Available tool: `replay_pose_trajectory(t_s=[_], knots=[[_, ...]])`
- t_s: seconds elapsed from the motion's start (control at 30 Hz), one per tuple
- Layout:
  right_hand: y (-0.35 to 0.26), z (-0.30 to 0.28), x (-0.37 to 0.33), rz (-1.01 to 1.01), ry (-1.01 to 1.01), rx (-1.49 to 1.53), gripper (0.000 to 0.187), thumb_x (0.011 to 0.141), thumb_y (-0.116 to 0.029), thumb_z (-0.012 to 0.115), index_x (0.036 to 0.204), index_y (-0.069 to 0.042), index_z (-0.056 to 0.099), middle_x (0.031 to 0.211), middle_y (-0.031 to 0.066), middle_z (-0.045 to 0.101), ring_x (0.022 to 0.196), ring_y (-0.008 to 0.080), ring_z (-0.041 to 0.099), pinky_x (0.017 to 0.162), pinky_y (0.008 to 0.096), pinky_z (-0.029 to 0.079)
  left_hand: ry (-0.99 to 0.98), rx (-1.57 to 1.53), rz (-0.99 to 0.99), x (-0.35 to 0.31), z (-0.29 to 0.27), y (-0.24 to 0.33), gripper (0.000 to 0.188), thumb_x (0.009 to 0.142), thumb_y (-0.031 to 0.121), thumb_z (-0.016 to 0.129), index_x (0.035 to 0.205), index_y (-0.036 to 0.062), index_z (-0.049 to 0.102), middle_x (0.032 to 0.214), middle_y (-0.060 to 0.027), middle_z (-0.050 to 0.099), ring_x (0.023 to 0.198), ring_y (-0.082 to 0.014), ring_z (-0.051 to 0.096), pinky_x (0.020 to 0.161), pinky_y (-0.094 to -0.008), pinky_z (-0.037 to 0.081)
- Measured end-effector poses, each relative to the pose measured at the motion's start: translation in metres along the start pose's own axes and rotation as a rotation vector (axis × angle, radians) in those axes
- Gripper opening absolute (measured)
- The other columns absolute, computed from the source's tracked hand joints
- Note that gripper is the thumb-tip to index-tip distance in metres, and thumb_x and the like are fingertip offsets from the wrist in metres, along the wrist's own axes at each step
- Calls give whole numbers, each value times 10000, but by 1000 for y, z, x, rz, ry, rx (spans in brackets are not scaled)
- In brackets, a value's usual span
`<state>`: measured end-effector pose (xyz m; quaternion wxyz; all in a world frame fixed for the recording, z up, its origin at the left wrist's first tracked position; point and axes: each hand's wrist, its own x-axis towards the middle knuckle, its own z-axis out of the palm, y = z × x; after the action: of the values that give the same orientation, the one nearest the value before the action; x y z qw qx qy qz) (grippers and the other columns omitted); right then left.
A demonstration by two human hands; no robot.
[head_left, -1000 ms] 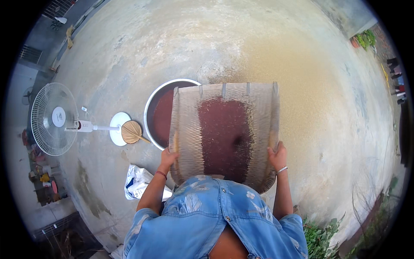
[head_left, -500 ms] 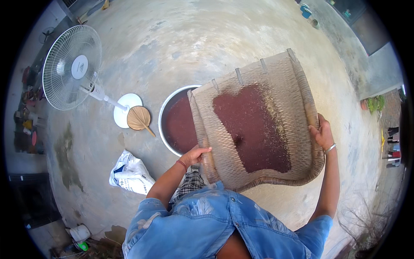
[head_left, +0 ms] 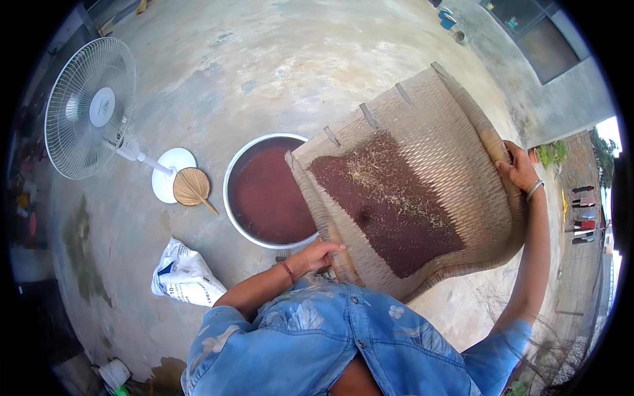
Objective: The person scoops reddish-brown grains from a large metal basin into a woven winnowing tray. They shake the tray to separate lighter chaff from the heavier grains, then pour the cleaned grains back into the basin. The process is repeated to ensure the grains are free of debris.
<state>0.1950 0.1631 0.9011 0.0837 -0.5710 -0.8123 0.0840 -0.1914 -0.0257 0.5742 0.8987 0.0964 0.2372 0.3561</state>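
Between my hands is a woven winnowing basket (head_left: 462, 152), tilted so its right side sits higher than its left. A patch of small dark-red grains (head_left: 409, 224) lies in it, with pale straw-like chaff (head_left: 366, 170) scattered over the far part. My left hand (head_left: 319, 255) is closed on the basket's left rim, thumb on top. On the right rim, my right hand (head_left: 520, 167) grips with bent fingers. Just left of the basket stands a round metal basin (head_left: 227, 191) holding similar dark-red grains (head_left: 271, 198); the basket's left edge overlaps its right side.
A white standing fan (head_left: 92, 109) rises at the left on a round base (head_left: 173, 158). A palm-leaf hand fan (head_left: 191, 187) lies against that base. Nearer me, a white printed sack (head_left: 186, 274) rests on the concrete floor (head_left: 198, 79). A wall (head_left: 568, 99) stands far right.
The basket has swung to the right and tilted, its right side rising with my right hand. Chaff has shifted from the right edge toward the far left of the grain. More of the basin shows.
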Motion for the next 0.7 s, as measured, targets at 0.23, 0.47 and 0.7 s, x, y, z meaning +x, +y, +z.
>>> replay_pose_trajectory(t_s=[0.23,0.47,0.7], knots=[[41,-17,-57,301,-172,319,567,672,-136,747,1163,40,523,1043,92,614,968,179,563,891,292,415,-45,21,166,5,5,-8,577,754,9,632,1273,44,382,1151,-111,538,1076,-242,534,928,-409,452],[-49,87,-206,320,377,1091,724,807,-270,646,1380,-72,251,1290,110,422,1087,240,504,765,376,528,-39,0,223,3,-11,-34,582,753,3,627,1273,35,367,1184,-109,517,1094,-232,520,940,-402,438],[-102,241,-240,550,553,1350,534,745,25,498,1267,24,384,1123,112,510,1011,217,515,887,332,419,-77,70,261,3,28,-31,570,765,43,639,1269,39,373,1168,-111,528,1068,-218,535,900,-379,472]])
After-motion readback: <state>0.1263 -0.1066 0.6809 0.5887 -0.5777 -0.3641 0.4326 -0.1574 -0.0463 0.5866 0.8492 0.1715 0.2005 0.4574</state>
